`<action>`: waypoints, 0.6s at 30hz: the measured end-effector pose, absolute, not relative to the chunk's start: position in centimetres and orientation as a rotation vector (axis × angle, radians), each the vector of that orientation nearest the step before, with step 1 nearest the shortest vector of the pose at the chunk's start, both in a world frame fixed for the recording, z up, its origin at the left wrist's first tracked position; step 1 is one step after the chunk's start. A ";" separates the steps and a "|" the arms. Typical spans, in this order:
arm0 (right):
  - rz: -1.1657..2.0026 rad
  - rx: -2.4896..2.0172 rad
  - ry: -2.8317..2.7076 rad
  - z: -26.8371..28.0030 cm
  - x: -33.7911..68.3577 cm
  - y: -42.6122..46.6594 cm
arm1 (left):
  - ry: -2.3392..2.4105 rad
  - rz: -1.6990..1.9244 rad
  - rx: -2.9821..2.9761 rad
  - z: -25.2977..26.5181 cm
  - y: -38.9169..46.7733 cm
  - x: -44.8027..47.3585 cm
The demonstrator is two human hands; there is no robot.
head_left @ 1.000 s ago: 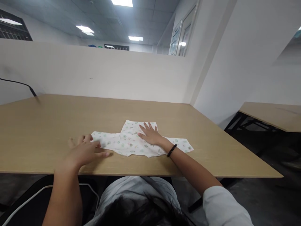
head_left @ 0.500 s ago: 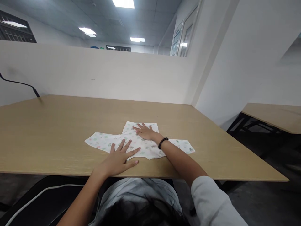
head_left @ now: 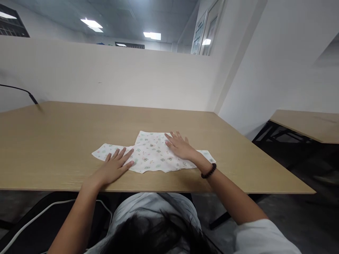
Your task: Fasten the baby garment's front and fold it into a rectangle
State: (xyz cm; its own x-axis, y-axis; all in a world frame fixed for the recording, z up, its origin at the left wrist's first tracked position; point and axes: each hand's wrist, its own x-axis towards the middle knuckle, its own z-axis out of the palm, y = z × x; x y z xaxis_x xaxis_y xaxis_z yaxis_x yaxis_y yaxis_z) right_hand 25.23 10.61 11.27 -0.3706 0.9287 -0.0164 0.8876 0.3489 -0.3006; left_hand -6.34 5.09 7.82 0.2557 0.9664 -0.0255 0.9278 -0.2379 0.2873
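Observation:
A small white baby top (head_left: pixel 152 155) with a pastel print lies spread flat on the wooden table (head_left: pixel 87 123), its sleeves stretched out to both sides and its collar side toward me. My left hand (head_left: pixel 116 165) rests open, fingers spread, over the inner part of the left sleeve. On the right side of the body, my right hand (head_left: pixel 180 145) is open with the fingers apart, its palm over the cloth. Neither hand grips the fabric. Part of the right sleeve is hidden under my right wrist, which wears a dark beaded bracelet (head_left: pixel 209 170).
A white partition (head_left: pixel 119 77) stands along the table's back edge. A black cable (head_left: pixel 31 98) comes down at the far left. Another table (head_left: pixel 307 125) stands to the right. A black chair (head_left: pixel 45 211) with a white cord is below left.
My left hand has slid left onto the sleeve, and my right hand has moved right across the body. The top stays spread out. The view has tilted slightly down.

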 end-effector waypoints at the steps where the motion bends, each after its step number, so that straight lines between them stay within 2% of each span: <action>1: 0.379 -1.719 -2.462 10.7 26.0 9.4 | 1.765 0.196 2.281 7.6 5.1 -6.5; 7: 0.458 -1.835 -2.404 7.2 30.1 5.9 | 1.861 0.279 2.194 7.0 5.4 -8.2; 10: 0.316 -1.855 -2.230 7.3 33.2 5.8 | 2.104 0.371 2.023 7.2 6.1 -10.6; 13: 0.086 -2.075 -1.943 7.3 37.0 5.8 | 2.407 0.457 1.740 7.5 6.7 -12.8; 18: 0.021 -2.281 -1.875 6.5 40.2 5.9 | 2.522 0.384 1.680 7.8 7.2 -14.0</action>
State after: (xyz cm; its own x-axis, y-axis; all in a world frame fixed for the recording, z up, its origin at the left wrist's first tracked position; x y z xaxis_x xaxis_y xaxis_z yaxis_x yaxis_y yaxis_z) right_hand 40.21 5.89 6.53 0.2006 0.9736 0.1087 0.9710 -0.1829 -0.1540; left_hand -13.96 7.23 7.82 -0.3920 0.9176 0.0661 0.8957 0.3642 0.2550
